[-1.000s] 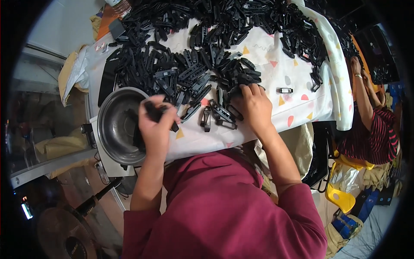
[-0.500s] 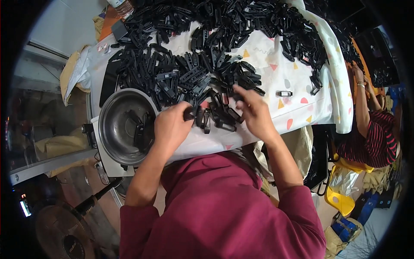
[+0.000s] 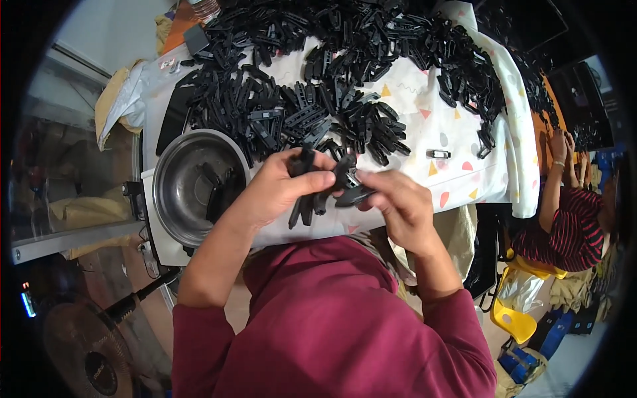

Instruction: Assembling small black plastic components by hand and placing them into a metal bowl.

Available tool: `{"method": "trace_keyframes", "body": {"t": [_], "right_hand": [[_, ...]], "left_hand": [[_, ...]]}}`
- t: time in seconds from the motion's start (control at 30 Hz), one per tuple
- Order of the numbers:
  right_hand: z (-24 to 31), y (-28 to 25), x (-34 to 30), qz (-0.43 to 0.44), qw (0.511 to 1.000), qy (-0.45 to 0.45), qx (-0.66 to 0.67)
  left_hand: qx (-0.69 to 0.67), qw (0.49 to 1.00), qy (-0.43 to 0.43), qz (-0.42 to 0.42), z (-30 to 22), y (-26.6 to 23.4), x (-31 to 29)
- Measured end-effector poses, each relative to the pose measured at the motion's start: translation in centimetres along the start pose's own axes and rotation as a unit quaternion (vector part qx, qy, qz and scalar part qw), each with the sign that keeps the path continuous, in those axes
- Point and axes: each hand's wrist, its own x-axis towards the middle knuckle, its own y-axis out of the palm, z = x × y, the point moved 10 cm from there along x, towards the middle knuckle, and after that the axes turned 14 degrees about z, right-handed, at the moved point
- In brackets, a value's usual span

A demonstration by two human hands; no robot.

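My left hand (image 3: 275,189) is closed around several narrow black plastic parts, which stick out past its fingers above and below. Between the two hands a black plastic part (image 3: 353,194) with a lighter inner face is pinched by my right hand (image 3: 405,207). The parts in both hands touch or nearly touch, over the table's near edge. Just beyond my hands lies a heap of similar black plastic parts (image 3: 302,119); their exact kind is unclear. Left of my left hand stands a metal bowl (image 3: 174,215) with a few black parts inside.
A patterned white cloth (image 3: 405,93) covers the table. One pale-centred part (image 3: 438,154) lies apart on the right. Larger piles of black parts (image 3: 411,30) spread along the far side. A fan (image 3: 93,358) stands lower left. Another person in a striped shirt (image 3: 564,229) works at the right.
Both hands have come together over the near edge, picking up the loose black parts that lay there. The left hand now holds several, and the right hand has closed on one.
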Motion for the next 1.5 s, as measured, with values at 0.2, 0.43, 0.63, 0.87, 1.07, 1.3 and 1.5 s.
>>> {"method": "trace_keyframes", "body": {"t": [0.2, 0.43, 0.63, 0.87, 1.07, 1.3, 1.5], "right_hand": [[2.0, 0.8, 0.4, 0.003, 0.985, -0.075, -0.153], [-0.6, 1.7, -1.0, -0.015, 0.992, 0.035, -0.119], [-1.9, 4.9, -1.9, 0.039, 0.997, 0.053, 0.034], [-10.2, 0.1, -0.2, -0.019, 0.908, 0.209, -0.364], [-12.1, -0.2, -0.3, 0.014, 0.884, 0.284, -0.37], [-3.5, 7.9, 3.1, 0.117, 0.859, 0.146, 0.477], [-5.0, 6.2, 1.9, 0.093, 0.933, 0.068, 0.34]], "left_hand": [[0.172, 0.984, -0.034, 0.025, -0.6, 0.4, 0.5], [0.47, 0.881, -0.031, -0.04, -1.4, 1.6, -0.8], [0.354, 0.935, 0.01, 0.027, 1.2, 1.5, -3.1], [0.686, 0.669, -0.02, -0.286, -5.7, -2.9, -10.9], [0.055, 0.981, 0.096, -0.159, -0.6, -6.1, -11.0], [0.325, 0.928, 0.152, -0.102, -4.2, 0.5, -6.9], [0.602, 0.766, 0.137, -0.178, -6.3, 0.8, -8.2]]}}
